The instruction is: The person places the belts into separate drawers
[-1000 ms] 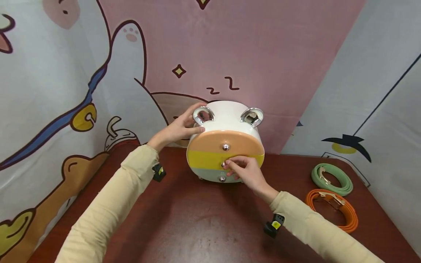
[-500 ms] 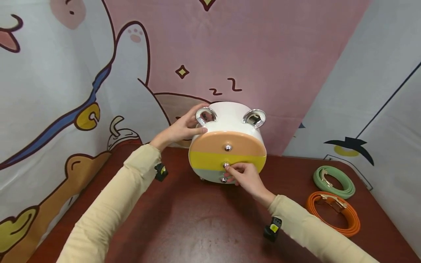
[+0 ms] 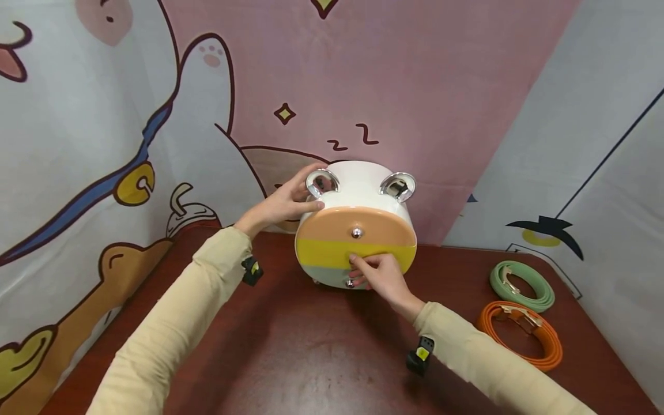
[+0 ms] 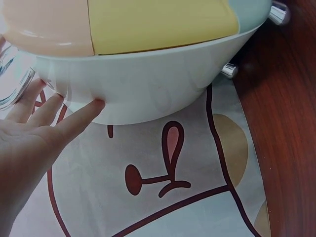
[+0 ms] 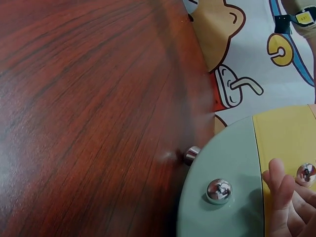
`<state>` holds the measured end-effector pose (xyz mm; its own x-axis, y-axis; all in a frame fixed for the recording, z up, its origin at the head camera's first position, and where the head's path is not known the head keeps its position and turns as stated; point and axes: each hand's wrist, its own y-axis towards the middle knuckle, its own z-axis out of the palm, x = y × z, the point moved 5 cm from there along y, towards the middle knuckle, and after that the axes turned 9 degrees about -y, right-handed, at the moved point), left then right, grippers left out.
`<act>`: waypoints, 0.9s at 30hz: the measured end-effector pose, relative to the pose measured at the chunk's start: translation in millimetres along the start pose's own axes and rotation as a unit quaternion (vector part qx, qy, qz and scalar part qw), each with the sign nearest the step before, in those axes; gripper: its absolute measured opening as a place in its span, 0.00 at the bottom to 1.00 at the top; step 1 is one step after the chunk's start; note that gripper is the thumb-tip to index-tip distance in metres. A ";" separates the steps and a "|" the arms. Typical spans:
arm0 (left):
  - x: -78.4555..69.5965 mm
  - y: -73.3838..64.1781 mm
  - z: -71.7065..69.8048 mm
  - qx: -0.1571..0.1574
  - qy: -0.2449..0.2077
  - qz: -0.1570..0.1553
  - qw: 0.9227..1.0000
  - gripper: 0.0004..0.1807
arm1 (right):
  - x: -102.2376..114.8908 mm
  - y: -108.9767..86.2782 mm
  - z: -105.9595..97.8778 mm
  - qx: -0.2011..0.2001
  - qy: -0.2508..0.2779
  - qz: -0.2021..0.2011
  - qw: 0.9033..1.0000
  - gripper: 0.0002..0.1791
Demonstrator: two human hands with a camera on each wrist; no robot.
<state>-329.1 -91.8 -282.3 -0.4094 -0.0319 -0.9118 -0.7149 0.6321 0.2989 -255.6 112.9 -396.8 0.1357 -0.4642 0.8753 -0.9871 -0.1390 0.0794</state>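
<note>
Right wrist view shows the yellow drawer's knob (image 5: 306, 174), hidden from the head camera.
I can't tell if my right hand (image 3: 386, 279) pinches it; my left hand (image 3: 285, 202), spread, touches the box (image 3: 361, 180) on the table (image 3: 290, 351).

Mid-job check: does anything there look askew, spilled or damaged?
Nothing stands out: the cabinet stands upright, the green belt and orange belt lie coiled on the table, and no spill or damage shows.

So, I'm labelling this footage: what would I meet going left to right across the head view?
Printed yellow bell, left hand, right hand, coiled orange belt. Left out as overlapping: knobbed box, coiled green belt.
</note>
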 end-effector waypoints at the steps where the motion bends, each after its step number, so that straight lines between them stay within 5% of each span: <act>1: 0.8 0.0 -0.3 -0.001 0.001 -0.002 1.000 0.43 | -0.1 0.5 0.4 -0.001 0.002 0.004 1.000 0.21; 12: 1.5 -0.8 0.4 -0.007 0.004 -0.008 1.000 0.43 | -0.9 -3.0 4.7 -0.008 0.053 0.044 0.998 0.21; 27: -0.3 0.1 1.3 0.005 -0.008 0.010 1.000 0.43 | -0.9 -10.4 5.4 0.004 0.055 0.040 0.998 0.21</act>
<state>-328.3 -90.7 -282.3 -0.4143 -0.0065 -0.9101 -0.7010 0.6401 0.3145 -245.0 110.1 -400.9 0.0459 -0.3759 0.9255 -0.9937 -0.1119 0.0038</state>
